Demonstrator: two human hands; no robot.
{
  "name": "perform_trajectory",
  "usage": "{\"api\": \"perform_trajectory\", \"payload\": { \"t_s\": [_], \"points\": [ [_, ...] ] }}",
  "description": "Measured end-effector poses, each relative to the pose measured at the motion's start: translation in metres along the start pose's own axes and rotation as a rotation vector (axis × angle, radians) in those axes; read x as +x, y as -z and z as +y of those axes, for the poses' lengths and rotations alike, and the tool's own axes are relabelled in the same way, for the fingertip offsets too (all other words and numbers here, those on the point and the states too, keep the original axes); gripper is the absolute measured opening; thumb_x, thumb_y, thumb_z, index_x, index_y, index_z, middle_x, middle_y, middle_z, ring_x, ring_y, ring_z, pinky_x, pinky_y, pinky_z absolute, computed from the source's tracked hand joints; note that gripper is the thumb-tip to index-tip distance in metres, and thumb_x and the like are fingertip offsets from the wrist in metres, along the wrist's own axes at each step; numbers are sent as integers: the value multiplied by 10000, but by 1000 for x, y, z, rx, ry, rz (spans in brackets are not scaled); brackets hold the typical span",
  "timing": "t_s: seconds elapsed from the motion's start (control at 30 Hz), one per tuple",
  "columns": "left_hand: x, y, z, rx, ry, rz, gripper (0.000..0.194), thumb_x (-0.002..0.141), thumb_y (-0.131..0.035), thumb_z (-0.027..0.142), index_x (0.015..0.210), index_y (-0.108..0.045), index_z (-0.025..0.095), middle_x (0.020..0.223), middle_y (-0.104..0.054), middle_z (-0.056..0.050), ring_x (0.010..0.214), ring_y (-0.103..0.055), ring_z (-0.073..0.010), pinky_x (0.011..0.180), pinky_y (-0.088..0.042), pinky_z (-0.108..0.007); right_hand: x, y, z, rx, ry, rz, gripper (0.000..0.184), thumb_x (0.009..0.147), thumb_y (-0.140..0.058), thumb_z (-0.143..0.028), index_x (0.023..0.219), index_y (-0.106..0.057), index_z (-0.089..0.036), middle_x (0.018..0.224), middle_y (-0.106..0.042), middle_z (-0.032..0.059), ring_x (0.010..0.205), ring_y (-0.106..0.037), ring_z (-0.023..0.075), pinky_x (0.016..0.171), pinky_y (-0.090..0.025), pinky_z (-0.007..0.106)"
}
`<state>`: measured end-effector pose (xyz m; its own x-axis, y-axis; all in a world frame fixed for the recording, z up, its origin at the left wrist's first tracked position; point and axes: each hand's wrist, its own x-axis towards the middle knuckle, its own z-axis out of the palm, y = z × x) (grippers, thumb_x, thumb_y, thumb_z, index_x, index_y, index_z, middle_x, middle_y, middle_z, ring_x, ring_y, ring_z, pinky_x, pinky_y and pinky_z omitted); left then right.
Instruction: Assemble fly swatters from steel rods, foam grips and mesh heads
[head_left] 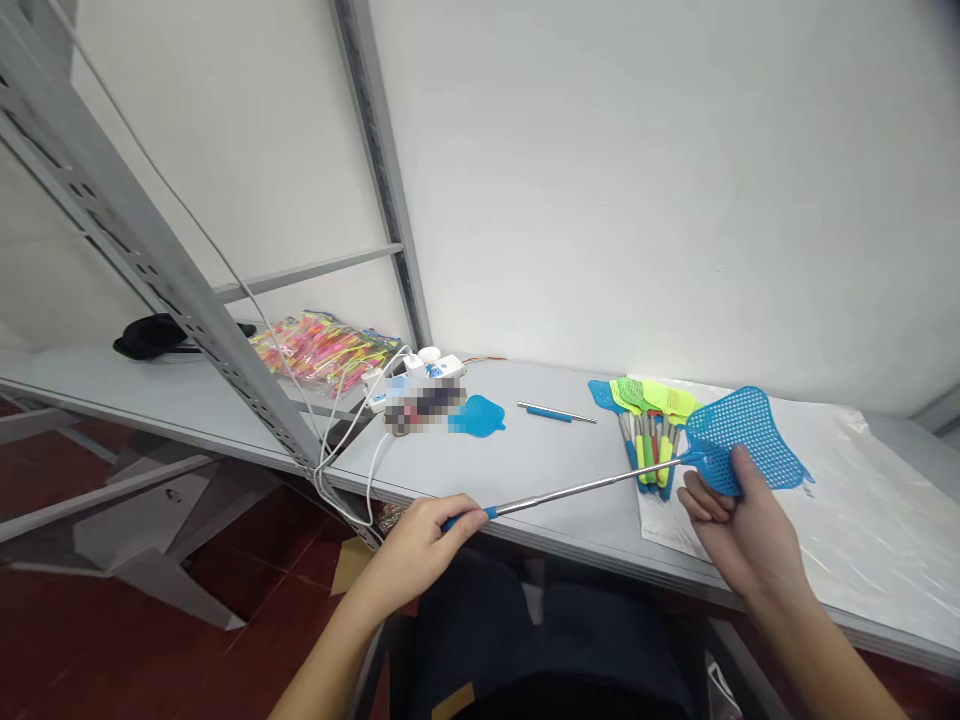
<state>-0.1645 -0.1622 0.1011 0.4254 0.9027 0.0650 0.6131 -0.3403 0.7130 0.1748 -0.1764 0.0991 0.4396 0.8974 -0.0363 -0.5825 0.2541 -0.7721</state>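
Observation:
A blue fly swatter (585, 489) with a metal telescopic rod stretches between my two hands over the table's front edge. My left hand (431, 540) is closed around its blue grip. At the other end, my right hand (739, 530) pinches the perforated blue head between thumb and fingers. Behind the rod lies a pile of collapsed swatters (651, 430) with blue, green and yellow heads and coloured grips. Further left on the tabletop are a loose metal rod with a blue grip (555, 412) and a loose blue swatter head (484, 416).
White plastic sheeting (870, 520) covers the right of the grey table. Power strips (442, 370) with white cables stand at the left, beside a metal shelf post (202, 310). Beyond it are a bag of colourful items (322, 350) and a black object (154, 337).

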Motion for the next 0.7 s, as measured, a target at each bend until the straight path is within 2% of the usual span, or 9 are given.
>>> {"api": "perform_trajectory", "payload": {
  "t_s": [0.1,0.17,0.3,0.53,0.63,0.7],
  "points": [
    [6,-6,7,0,-20,7,388,970,-418,449,808,-661,194,738,-645,13,714,-555,-152,694,-383,-247,-11,-10,18,-141,150,23,329,774,-753,-347,735,-451,-222,610,-376,-83,479,-291,64,440,-286,223],
    [12,-15,16,-5,-50,1,401,977,-393,442,786,-642,192,711,-624,15,689,-539,-147,671,-376,-247,-23,-19,35,-197,144,-18,297,766,-758,-369,810,-494,-238,664,-431,-77,498,-319,66,451,-298,230],
    [27,-30,36,-14,-103,3,411,987,-360,428,753,-606,196,663,-572,24,635,-503,-136,623,-352,-244,-39,-30,55,-214,107,-82,251,821,-705,-388,875,-496,-259,671,-393,-77,521,-326,76,473,-308,239],
    [47,-32,51,-50,-95,-10,394,977,-380,446,797,-634,205,694,-616,9,662,-538,-154,660,-367,-258,-29,-25,50,-163,128,-85,264,863,-658,-394,805,-448,-244,637,-296,-84,500,-267,75,475,-285,240],
    [58,-36,49,-138,-71,-69,386,962,-404,466,815,-637,196,702,-584,13,695,-522,-152,670,-375,-254,-23,-18,47,-188,118,-63,290,855,-661,-421,796,-440,-241,627,-307,-84,494,-270,77,463,-276,240],
    [66,-41,47,-255,-31,-151,361,944,-434,490,854,-616,192,689,-518,28,652,-463,-128,610,-360,-234,-16,-13,42,-212,103,-64,327,849,-660,-444,764,-425,-234,605,-294,-86,487,-264,77,453,-263,237]
  ]
}}
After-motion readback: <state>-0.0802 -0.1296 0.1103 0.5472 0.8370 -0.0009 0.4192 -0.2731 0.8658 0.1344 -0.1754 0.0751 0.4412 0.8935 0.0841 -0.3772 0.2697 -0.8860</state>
